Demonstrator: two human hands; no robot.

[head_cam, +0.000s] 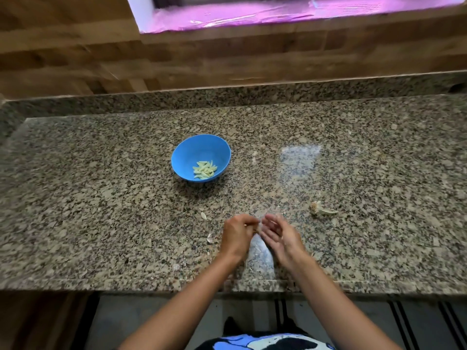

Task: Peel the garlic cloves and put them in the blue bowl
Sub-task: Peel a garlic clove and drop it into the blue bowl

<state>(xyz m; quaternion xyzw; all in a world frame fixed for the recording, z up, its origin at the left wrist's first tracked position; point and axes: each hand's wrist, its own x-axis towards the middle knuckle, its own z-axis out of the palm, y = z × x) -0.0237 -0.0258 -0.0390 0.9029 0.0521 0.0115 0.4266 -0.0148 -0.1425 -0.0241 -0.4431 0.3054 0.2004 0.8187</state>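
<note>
While both hands are working close together near the front edge of the stone counter (101, 210), the left hand (237, 236) is curling its fingers around something small, too blurry to name. The right hand (279, 236) is hanging loosely open, holding nothing. Peeled garlic cloves (204, 170) are lying in the blue bowl (192, 152), farther back and left. A garlic stub (319, 209) is sitting to the right.

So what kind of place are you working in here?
Most likely a home kitchen. The work surface is a speckled granite countertop with a raised back ledge, a wood-pattern wall runs behind it, and a blue bowl of peeled garlic cloves sits on the counter.
</note>
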